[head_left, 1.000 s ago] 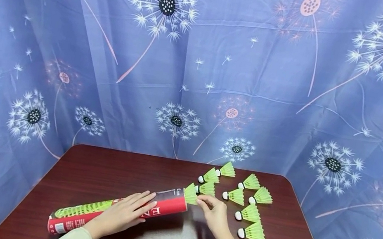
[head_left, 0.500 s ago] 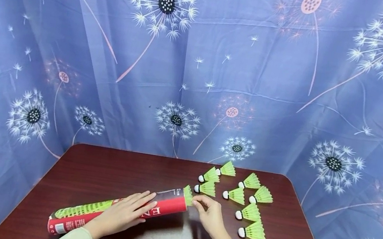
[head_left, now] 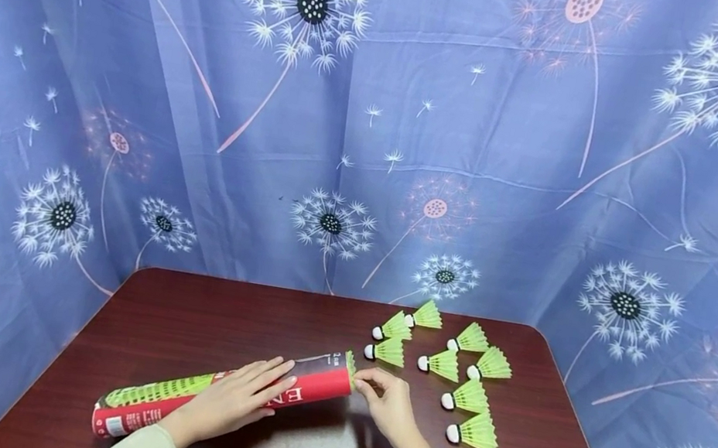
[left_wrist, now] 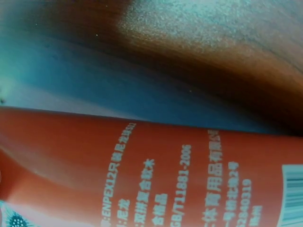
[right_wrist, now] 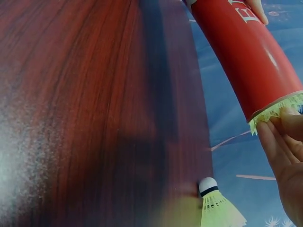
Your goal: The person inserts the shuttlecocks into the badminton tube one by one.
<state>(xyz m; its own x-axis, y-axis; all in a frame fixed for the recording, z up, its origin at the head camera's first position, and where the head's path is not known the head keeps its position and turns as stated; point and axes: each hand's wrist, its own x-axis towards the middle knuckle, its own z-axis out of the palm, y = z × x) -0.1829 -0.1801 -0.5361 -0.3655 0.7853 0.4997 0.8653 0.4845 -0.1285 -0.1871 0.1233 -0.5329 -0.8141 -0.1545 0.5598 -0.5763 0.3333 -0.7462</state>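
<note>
A red and black shuttlecock tube (head_left: 319, 388) with a yellow-green panel lies slanted on the table, its open end to the right. Across its middle, my left hand (head_left: 236, 396) holds it, fingers over the top and thumb on the near side. Printed text and a barcode on the tube (left_wrist: 170, 184) fill the left wrist view. Only the skirt edge of a yellow-green shuttlecock (right_wrist: 270, 112) shows at the tube's mouth; the rest is hidden inside. Thumb and fingers of my right hand (head_left: 391, 409) pinch that edge.
Several yellow-green shuttlecocks with white heads lie to the right and back right, the nearest shuttlecock (head_left: 475, 434) beside my right forearm. Another shuttlecock (head_left: 390, 351) lies just behind the tube's mouth. The brown table (head_left: 196, 316) ends at a patterned blue curtain (head_left: 378, 102).
The pinched shuttlecock has slid left into the tube until just its skirt edge shows. My right hand has moved left with it; my left hand stays on the tube.
</note>
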